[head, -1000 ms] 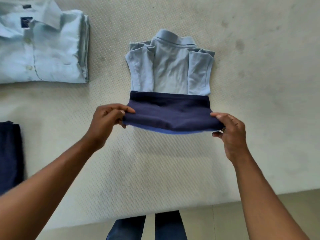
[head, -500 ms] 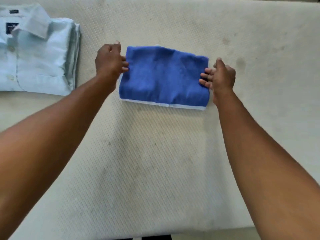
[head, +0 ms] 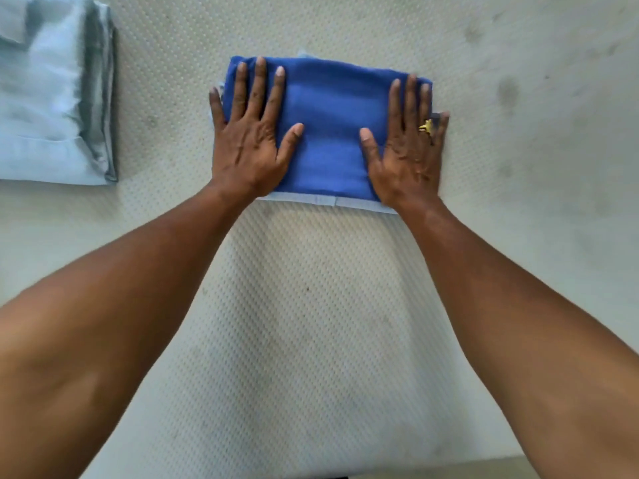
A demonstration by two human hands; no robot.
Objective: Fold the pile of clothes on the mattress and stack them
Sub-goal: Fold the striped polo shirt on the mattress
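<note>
Flat under both palms, left hand (head: 249, 143) and right hand (head: 408, 153), lies folded blue shirt (head: 328, 126)

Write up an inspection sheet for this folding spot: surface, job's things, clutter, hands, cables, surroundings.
Surface: cream dimpled mattress, faint dark stains at the far right.
Job's things: folded blue shirt, pale edge showing beneath; folded light blue shirt at far left.
Clutter: nothing seen.
Hands: left hand and right hand lie flat on the blue shirt, fingers straight; gold ring on the right.
Cables: nothing seen.
Surroundings: strip of floor past the near edge.
</note>
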